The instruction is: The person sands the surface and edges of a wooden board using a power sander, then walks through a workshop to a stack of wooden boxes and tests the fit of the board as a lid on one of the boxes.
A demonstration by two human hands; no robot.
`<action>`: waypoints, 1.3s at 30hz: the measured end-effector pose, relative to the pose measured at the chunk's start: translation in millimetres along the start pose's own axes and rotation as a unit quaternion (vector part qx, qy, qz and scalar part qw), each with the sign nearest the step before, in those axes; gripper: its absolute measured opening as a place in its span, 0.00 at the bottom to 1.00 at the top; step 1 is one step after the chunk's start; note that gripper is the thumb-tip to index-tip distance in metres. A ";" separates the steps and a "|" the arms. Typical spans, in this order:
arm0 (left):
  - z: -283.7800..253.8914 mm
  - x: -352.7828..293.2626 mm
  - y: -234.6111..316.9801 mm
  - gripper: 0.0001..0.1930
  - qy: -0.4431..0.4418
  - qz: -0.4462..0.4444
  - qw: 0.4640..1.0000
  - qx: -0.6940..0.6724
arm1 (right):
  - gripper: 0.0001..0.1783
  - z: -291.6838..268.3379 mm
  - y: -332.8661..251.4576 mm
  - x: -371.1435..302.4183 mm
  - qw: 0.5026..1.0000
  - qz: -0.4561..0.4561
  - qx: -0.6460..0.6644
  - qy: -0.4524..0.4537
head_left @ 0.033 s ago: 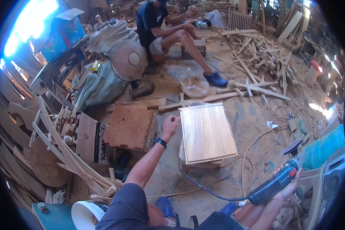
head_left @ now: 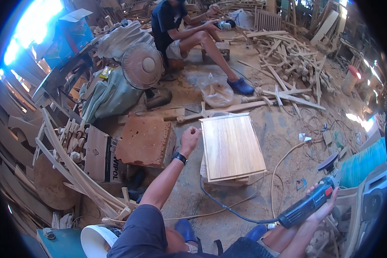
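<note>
A pale wooden panel [head_left: 234,148] with a stepped edge lies on a low support in front of me. Beside its upper left edge is my left hand [head_left: 191,141], fingers curled closed; whether they touch the panel or hold something small I cannot make out. To the right, my right hand [head_left: 321,211] cradles a dark angle grinder [head_left: 306,208] from below, fingers and thumb around its body. The grinder's round dark disc [head_left: 328,161] points up and away from the panel. A blue cord [head_left: 228,209] runs from the tool's rear toward the panel's support.
A reddish block [head_left: 142,142] and a cardboard box [head_left: 99,155] stand left of the panel. Beyond are a fan [head_left: 142,65] and a seated person [head_left: 170,28] holding a power tool. Wood scraps [head_left: 288,60] pile up at far right; a hose [head_left: 284,165] crosses the floor.
The view has shifted very slightly. The far person's hands and power tool have moved a little. My hands, the panel and the grinder stay nearly the same.
</note>
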State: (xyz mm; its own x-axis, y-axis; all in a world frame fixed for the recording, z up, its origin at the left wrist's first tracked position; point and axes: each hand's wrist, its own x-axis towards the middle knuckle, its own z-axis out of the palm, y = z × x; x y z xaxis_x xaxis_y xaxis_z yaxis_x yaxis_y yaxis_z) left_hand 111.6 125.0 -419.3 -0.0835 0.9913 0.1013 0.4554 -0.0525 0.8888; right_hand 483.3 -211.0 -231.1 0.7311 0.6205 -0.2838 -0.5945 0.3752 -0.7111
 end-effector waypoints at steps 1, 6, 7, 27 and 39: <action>-0.3 5.6 2.1 0.18 0.001 0.001 1.000 -0.015 | 0.32 1.5 0.6 3.7 1.000 -0.001 0.011 -0.009; 8.4 -2.9 -1.0 0.15 -0.035 -0.011 0.999 -0.017 | 0.33 7.4 -5.5 -4.5 1.000 0.009 0.017 -0.006; 8.5 -4.8 -0.4 0.15 -0.042 -0.013 0.999 -0.015 | 0.33 5.6 -4.4 -3.1 1.000 0.006 0.018 -0.008; 14.6 -0.6 29.8 0.08 -0.083 -0.021 0.979 -0.185 | 0.30 3.2 -3.9 -7.5 1.000 -0.007 0.012 0.008; 20.1 -4.9 33.0 0.10 -0.103 -0.033 0.978 -0.180 | 0.32 6.1 -0.7 -6.9 0.999 -0.015 -0.008 0.031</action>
State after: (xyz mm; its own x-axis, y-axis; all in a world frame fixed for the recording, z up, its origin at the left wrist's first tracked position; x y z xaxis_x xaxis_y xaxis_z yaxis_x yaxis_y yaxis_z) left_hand 144.8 120.8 -399.5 0.0948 0.9953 -0.0201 0.1102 0.0096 0.9939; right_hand 476.7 -211.3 -224.6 0.7674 0.5659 -0.3015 -0.5674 0.3805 -0.7303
